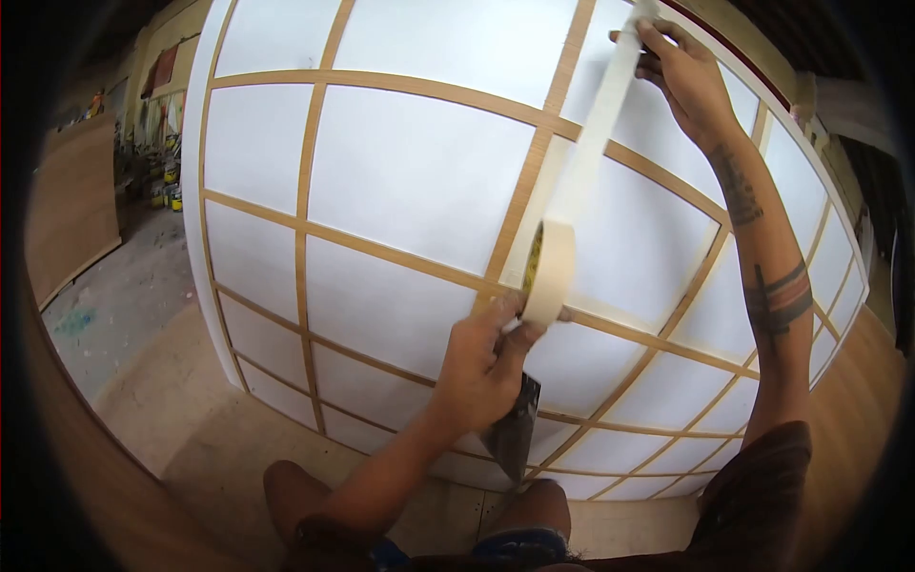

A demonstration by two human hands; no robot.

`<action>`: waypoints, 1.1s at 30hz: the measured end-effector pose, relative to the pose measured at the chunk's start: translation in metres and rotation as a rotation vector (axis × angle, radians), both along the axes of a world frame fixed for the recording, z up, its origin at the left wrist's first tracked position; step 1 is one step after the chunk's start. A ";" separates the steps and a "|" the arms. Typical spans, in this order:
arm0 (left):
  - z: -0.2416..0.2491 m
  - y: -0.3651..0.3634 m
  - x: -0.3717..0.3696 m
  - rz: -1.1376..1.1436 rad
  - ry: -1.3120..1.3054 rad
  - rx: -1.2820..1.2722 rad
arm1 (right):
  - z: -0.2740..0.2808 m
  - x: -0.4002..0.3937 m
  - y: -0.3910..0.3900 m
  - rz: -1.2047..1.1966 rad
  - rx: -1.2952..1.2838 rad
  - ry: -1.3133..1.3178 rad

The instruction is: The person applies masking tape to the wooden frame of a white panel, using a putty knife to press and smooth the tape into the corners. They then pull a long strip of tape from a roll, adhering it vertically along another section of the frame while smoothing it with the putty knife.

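My left hand (484, 357) grips a roll of cream masking tape (554, 276) in front of a white panel (419, 172) with a wooden lattice. From beneath the same hand juts a dark, wide-bladed putty knife (515, 434); its handle is hidden by my fingers. A length of tape runs up from the roll to my right hand (681, 71), whose fingers pinch the strip near the panel's top edge. Pale tape strips appear to line some of the wooden bars (538, 205), beside the white squares.
At the left stands a brown board (76, 205), with cans (172, 191) and clutter behind it on a paint-stained floor (133, 324). My knees (534, 505) are close to the panel's lower edge. Wooden sheeting (863, 381) lies to the right.
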State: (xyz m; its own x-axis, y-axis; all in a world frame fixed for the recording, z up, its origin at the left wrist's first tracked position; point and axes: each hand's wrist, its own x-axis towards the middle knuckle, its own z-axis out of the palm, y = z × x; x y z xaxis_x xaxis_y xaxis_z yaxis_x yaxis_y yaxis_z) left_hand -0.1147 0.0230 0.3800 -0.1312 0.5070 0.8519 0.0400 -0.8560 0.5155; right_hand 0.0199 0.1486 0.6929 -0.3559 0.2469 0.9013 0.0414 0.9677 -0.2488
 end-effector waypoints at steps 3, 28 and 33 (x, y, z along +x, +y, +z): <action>0.017 0.013 0.005 -0.059 -0.072 0.011 | 0.014 -0.015 0.002 -0.054 -0.076 0.117; 0.046 0.026 -0.002 -0.079 -0.167 -0.045 | 0.053 -0.047 0.033 -0.508 0.266 0.290; 0.049 0.027 -0.005 -0.059 -0.163 -0.041 | 0.050 -0.055 0.026 -0.433 0.158 0.359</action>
State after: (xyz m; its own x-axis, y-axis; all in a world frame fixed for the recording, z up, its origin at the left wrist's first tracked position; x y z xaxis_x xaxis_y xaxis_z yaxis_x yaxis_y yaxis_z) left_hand -0.1194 0.0500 0.4286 -0.2348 0.5518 0.8002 -0.0961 -0.8324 0.5458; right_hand -0.0354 0.1747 0.7433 0.0815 0.1542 0.9847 0.3813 0.9080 -0.1738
